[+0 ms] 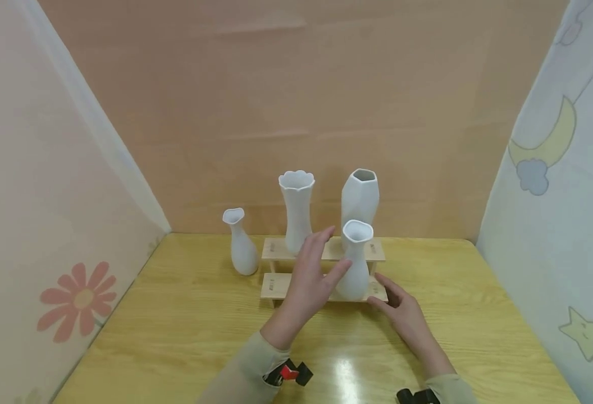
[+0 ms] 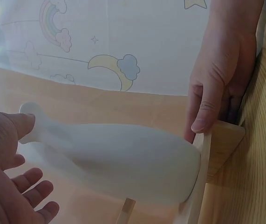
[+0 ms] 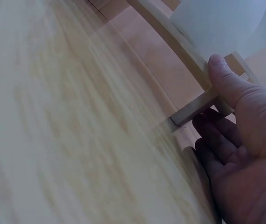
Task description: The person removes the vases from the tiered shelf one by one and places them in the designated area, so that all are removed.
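Note:
On the lower step of a two-tier wooden stand (image 1: 275, 285) stands a white vase with a wavy rim (image 1: 355, 275). My left hand (image 1: 310, 275) is beside its left side, fingers spread; in the left wrist view its thumb (image 2: 24, 123) overlaps the vase's neck near the rim. My right hand (image 1: 406, 314) grips the right end of the lower step, thumb at the front corner. The right wrist view shows its other fingers (image 3: 219, 135) curled low by the stand's leg. A scalloped vase (image 1: 297, 216) and a faceted vase (image 1: 360, 196) stand on the upper step.
A slim white vase (image 1: 243, 247) stands on the wooden table (image 1: 185, 314), left of the stand. An orange backdrop (image 1: 296, 84) rises behind the table. Printed cloth walls (image 1: 554, 224) flank both sides.

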Demonstrator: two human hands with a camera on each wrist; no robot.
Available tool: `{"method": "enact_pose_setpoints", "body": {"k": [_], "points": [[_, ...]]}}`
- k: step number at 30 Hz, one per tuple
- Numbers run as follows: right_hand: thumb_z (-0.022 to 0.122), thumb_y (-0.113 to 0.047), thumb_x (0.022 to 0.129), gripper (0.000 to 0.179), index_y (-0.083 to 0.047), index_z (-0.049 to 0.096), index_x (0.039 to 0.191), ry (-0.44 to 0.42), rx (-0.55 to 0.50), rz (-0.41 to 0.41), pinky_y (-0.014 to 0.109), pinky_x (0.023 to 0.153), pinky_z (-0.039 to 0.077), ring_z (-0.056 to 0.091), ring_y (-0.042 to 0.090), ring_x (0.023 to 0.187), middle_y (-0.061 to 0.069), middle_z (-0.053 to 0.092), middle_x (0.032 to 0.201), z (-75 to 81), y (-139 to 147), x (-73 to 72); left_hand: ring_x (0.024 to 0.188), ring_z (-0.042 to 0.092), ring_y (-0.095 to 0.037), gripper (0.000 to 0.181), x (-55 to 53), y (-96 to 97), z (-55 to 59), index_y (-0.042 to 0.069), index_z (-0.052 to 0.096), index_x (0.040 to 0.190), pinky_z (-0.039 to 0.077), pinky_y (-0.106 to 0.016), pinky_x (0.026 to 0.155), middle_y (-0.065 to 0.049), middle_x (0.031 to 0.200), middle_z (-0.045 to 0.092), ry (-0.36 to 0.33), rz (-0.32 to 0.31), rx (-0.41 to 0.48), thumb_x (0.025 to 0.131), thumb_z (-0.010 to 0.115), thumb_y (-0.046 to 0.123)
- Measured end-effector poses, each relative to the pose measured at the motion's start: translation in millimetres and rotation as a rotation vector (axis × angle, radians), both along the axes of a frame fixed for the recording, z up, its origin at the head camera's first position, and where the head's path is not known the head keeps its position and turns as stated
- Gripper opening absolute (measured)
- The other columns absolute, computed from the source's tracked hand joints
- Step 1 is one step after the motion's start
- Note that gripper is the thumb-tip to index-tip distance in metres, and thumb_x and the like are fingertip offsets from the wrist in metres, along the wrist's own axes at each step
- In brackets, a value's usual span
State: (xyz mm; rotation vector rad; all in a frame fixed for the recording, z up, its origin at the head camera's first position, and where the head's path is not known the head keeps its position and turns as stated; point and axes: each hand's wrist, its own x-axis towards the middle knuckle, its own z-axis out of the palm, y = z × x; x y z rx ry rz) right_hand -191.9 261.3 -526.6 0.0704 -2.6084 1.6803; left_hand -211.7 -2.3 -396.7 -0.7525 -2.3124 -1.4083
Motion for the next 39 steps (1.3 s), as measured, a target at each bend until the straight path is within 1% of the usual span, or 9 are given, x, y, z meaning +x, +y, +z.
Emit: {"method": "enact_pose_setpoints", "body": {"k": [4, 8, 12, 17, 23, 27, 31, 34, 39], "points": [[0.077, -0.052, 0.103, 0.079, -0.022, 0.046, 0.17, 0.006, 0.016, -0.014, 0.053, 0.126, 0.034, 0.031, 0.039, 0.162, 0.013, 0.036, 0.176, 0.6, 0, -1.6, 0.147, 0.051, -0.026, 0.068, -3.4, 4.7, 1.2, 0.013, 0.047, 0.165, 0.046, -0.056, 0.119, -0.009, 0.161, 0.052, -0.024, -0.019, 0.01, 0.106, 0.078, 0.03], [0.076, -0.053, 0.103, 0.08, -0.022, 0.046, 0.17, 0.017, 0.033, -0.018, 0.053, 0.125, 0.034, 0.032, 0.038, 0.162, 0.012, 0.037, 0.175, 0.6, 0, -2.7, 0.144, 0.053, -0.026, 0.068, -5.5, 7.7, 1.9, 0.013, 0.048, 0.165, 0.048, -0.056, 0.117, -0.007, 0.161, 0.052, -0.045, -0.012, -0.002, 0.106, 0.078, 0.032], [0.076, -0.053, 0.103, 0.081, -0.021, 0.045, 0.17, 0.02, 0.041, -0.027, 0.054, 0.125, 0.035, 0.033, 0.038, 0.161, 0.012, 0.038, 0.175, 0.4, 1, -2.1, 0.143, 0.053, -0.025, 0.069, -6.3, 9.9, 1.9, 0.013, 0.049, 0.164, 0.049, -0.056, 0.116, -0.007, 0.159, 0.054, -0.049, -0.007, 0.004, 0.105, 0.08, 0.032], [0.077, -0.052, 0.103, 0.081, -0.019, 0.045, 0.17, 0.018, 0.04, -0.031, 0.054, 0.125, 0.035, 0.034, 0.039, 0.161, 0.014, 0.039, 0.174, -0.4, 0, -0.6, 0.14, 0.056, -0.025, 0.067, -6.4, 14.9, -1.5, 0.014, 0.053, 0.16, 0.05, -0.054, 0.115, -0.006, 0.151, 0.06, -0.057, -0.001, 0.031, 0.102, 0.084, 0.03], [0.077, -0.053, 0.102, 0.081, -0.021, 0.046, 0.17, 0.011, 0.032, -0.031, 0.052, 0.125, 0.034, 0.034, 0.038, 0.161, 0.013, 0.039, 0.174, -2.5, -1, 0.6, 0.137, 0.059, -0.025, 0.065, -5.2, 24.3, -6.8, 0.014, 0.059, 0.156, 0.051, -0.052, 0.114, -0.008, 0.145, 0.064, -0.103, 0.002, 0.051, 0.099, 0.087, 0.027], [0.077, -0.054, 0.101, 0.082, -0.021, 0.046, 0.17, 0.001, 0.024, -0.03, 0.052, 0.126, 0.033, 0.033, 0.039, 0.162, 0.014, 0.038, 0.175, -1.5, 0, 1.5, 0.135, 0.061, -0.026, 0.062, -5.1, 29.0, -9.7, 0.013, 0.061, 0.153, 0.052, -0.049, 0.113, -0.007, 0.142, 0.066, -0.091, 0.013, 0.051, 0.099, 0.087, 0.027], [0.077, -0.052, 0.102, 0.081, -0.019, 0.046, 0.17, 0.003, 0.026, -0.021, 0.052, 0.126, 0.033, 0.032, 0.04, 0.161, 0.015, 0.038, 0.174, 0.3, -1, 1.6, 0.133, 0.062, -0.025, 0.058, -5.8, 31.8, -12.1, 0.014, 0.064, 0.15, 0.052, -0.047, 0.112, -0.003, 0.139, 0.066, -0.071, 0.017, 0.047, 0.099, 0.088, 0.026], [0.077, -0.051, 0.103, 0.08, -0.018, 0.046, 0.17, 0.011, 0.031, -0.018, 0.052, 0.126, 0.033, 0.033, 0.04, 0.161, 0.015, 0.038, 0.174, 0.6, -1, 1.3, 0.132, 0.063, -0.026, 0.055, -5.9, 33.2, -13.3, 0.013, 0.065, 0.148, 0.052, -0.048, 0.111, -0.002, 0.138, 0.066, -0.074, 0.013, 0.041, 0.099, 0.087, 0.026], [0.076, -0.051, 0.104, 0.08, -0.018, 0.046, 0.17, 0.018, 0.034, -0.009, 0.052, 0.125, 0.035, 0.034, 0.04, 0.161, 0.015, 0.038, 0.174, -0.6, -2, 0.3, 0.13, 0.063, -0.021, 0.054, -6.0, 33.7, -15.2, 0.013, 0.065, 0.149, 0.053, -0.05, 0.112, -0.002, 0.139, 0.066, -0.082, 0.026, 0.035, 0.101, 0.085, 0.026]]}}
